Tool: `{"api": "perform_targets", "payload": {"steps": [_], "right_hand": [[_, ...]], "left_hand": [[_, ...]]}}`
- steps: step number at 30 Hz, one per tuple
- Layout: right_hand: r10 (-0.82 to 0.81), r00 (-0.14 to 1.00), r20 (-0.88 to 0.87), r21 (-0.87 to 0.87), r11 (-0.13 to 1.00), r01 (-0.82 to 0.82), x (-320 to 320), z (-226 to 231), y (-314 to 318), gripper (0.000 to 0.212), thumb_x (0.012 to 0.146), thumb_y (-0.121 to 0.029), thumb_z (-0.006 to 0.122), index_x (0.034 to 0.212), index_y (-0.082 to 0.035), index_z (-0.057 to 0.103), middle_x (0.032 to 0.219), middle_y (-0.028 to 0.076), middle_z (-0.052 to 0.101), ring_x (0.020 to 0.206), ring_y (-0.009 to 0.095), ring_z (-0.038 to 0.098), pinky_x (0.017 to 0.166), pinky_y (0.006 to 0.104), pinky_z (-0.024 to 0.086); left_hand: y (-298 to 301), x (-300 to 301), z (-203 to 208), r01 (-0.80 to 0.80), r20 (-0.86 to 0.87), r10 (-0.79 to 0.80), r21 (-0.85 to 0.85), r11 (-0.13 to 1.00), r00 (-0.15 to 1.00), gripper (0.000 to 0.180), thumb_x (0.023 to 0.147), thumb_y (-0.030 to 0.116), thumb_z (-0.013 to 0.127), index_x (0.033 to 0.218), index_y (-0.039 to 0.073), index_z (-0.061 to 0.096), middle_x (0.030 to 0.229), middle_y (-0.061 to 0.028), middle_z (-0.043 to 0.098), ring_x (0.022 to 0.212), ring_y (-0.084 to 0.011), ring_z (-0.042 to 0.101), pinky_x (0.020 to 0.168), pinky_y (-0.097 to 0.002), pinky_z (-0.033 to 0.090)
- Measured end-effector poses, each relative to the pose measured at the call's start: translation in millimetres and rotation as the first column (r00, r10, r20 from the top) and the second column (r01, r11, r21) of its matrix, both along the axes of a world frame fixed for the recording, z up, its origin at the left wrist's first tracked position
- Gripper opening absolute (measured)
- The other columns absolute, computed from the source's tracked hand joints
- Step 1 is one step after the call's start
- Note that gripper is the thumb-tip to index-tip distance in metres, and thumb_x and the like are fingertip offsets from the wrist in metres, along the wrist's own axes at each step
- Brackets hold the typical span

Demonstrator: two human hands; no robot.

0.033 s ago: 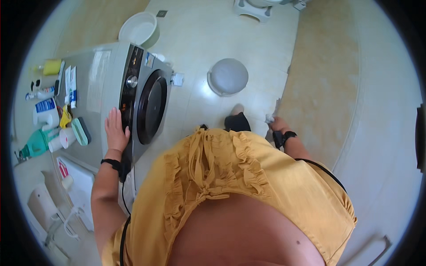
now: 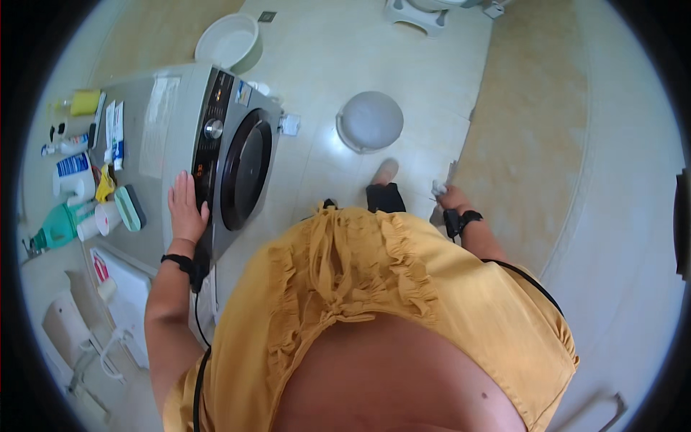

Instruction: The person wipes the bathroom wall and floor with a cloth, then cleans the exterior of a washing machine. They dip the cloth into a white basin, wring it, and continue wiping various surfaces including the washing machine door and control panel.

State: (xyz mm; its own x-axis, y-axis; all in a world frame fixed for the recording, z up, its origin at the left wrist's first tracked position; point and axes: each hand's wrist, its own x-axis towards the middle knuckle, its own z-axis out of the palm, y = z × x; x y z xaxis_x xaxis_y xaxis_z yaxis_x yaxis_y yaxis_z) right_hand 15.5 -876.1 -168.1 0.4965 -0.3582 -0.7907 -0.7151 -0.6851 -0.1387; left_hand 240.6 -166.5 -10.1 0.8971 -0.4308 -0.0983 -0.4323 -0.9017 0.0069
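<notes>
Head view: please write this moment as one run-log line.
left hand: palm-down on washing machine | right hand: at small pale item, grip unclear | white basin: beyond washing machine

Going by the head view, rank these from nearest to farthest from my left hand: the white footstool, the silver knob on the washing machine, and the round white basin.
From your left hand:
1. Silver knob, just ahead on the machine's front panel.
2. Round white basin, on the floor beyond the machine.
3. White footstool, at the top edge, right of centre.
</notes>
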Motion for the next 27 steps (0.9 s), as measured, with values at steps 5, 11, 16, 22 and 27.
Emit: {"api": "perform_targets", "payload": {"steps": [5,11,16,22,27], "right_hand": [[0.014,0.994,0.111,0.098,0.995,-0.025,53,-5,-41,0.050,0.083,-0.031,0.070,0.126,-0.006,0.067,0.115,0.023,0.072,0.111,0.039,0.067,0.097,0.0427,0.053],[-0.058,0.993,0.100,0.181,0.983,0.039,49,-27,-117,0.052,0.080,-0.032,0.069,0.123,-0.004,0.068,0.114,0.024,0.071,0.109,0.039,0.067,0.096,0.0441,0.052],[-0.002,1.000,0.014,0.089,0.996,0.001,46,-31,-186,0.047,0.080,-0.031,0.069,0.117,-0.004,0.070,0.107,0.023,0.073,0.102,0.037,0.070,0.089,0.0442,0.053],[-0.036,0.997,0.069,0.095,0.995,0.029,103,-15,-222,0.041,0.079,-0.028,0.068,0.112,-0.003,0.072,0.098,0.020,0.075,0.094,0.035,0.072,0.085,0.0433,0.054],[-0.045,0.998,0.052,0.270,0.962,0.029,178,-69,-251,0.040,0.078,-0.027,0.068,0.111,-0.004,0.073,0.099,0.018,0.075,0.095,0.033,0.073,0.086,0.0419,0.055]], "left_hand": [[-23,-2,16,-0.073,-0.083,0.084,0.127,0.989,0.993,0.101,0.079,0.016,0.078,0.160,0.004,0.019,0.166,-0.0193,0.022,0.153,-0.0372,0.022,0.125,-0.0520,0.018],[-63,10,51,-0.222,-0.309,0.263,0.159,0.962,0.914,0.103,0.079,0.017,0.077,0.161,0.001,0.016,0.167,-0.0225,0.015,0.154,-0.0392,0.017,0.125,-0.0412,0.023],[-82,18,55,-0.363,-0.380,0.441,0.261,0.894,0.813,0.102,0.081,0.020,0.076,0.161,0.000,0.015,0.169,-0.0214,0.008,0.155,-0.0379,0.014,0.126,-0.0375,0.021],[-95,16,46,-0.471,-0.319,0.552,0.297,0.830,0.771,0.104,0.080,0.024,0.077,0.160,-0.001,0.015,0.169,-0.0216,0.007,0.156,-0.0368,0.013,0.126,-0.0381,0.022],[-106,7,27,-0.558,-0.181,0.592,0.208,0.804,0.785,0.106,0.078,0.030,0.079,0.159,-0.003,0.019,0.168,-0.0237,0.013,0.155,-0.0397,0.016,0.123,-0.0479,0.024]]}}
